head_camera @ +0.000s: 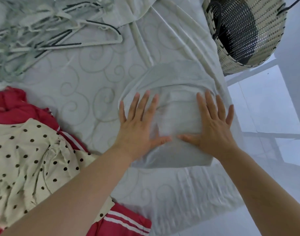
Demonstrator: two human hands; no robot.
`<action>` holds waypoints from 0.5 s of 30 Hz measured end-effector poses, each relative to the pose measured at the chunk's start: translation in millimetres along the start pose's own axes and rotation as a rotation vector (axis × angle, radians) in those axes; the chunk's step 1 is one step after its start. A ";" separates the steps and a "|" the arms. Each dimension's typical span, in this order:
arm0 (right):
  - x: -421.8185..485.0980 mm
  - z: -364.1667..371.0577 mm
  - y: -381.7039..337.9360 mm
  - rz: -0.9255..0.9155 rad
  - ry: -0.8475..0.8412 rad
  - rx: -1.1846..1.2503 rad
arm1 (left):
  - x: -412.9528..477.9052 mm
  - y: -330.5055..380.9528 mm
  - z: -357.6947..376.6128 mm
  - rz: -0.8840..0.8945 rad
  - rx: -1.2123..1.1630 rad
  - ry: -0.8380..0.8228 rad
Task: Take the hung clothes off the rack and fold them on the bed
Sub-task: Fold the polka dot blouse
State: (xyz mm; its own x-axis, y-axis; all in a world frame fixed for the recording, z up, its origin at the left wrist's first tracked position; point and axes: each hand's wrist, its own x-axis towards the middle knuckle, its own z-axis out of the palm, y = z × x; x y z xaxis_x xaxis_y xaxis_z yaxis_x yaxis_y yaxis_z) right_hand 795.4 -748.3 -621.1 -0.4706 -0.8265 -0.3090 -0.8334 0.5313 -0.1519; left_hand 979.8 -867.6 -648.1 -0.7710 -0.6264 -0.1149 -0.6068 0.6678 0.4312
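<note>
A pale grey folded garment (173,79) lies on the bed (88,82) near its right edge. My left hand (139,126) rests flat on the garment's left half, fingers spread. My right hand (212,126) lies flat on its right half, fingers spread too. The thumbs almost meet in the middle. Neither hand grips anything. To the left lies a cream dress with dark polka dots (26,164) on top of a red garment with white stripes (13,108).
A heap of pale hangers (43,31) lies at the bed's far left. A crumpled pale cloth (162,19) lies at the far middle. A woven basket (244,31) stands on the tiled floor (268,106) beyond the bed's right edge.
</note>
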 end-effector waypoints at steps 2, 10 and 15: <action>-9.7 5.6 -6.9 -0.036 -0.042 -0.027 | -17.6 -9.8 1.8 -0.014 -0.011 -0.080; -17.4 8.6 -32.9 0.004 -0.093 -0.072 | -73.7 -66.8 3.4 -0.106 0.093 -0.281; -67.5 43.8 -140.8 -0.219 -0.069 0.090 | -177.3 -128.7 -13.5 -0.198 0.095 -0.213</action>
State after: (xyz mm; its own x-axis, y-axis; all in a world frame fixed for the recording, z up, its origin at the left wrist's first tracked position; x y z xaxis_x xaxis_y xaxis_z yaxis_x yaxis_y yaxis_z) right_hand 957.3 -759.2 -620.0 -0.2576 -0.9109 -0.3224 -0.8827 0.3575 -0.3049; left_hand 1197.2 -847.9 -671.2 -0.6530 -0.6566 -0.3774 -0.7570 0.5818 0.2976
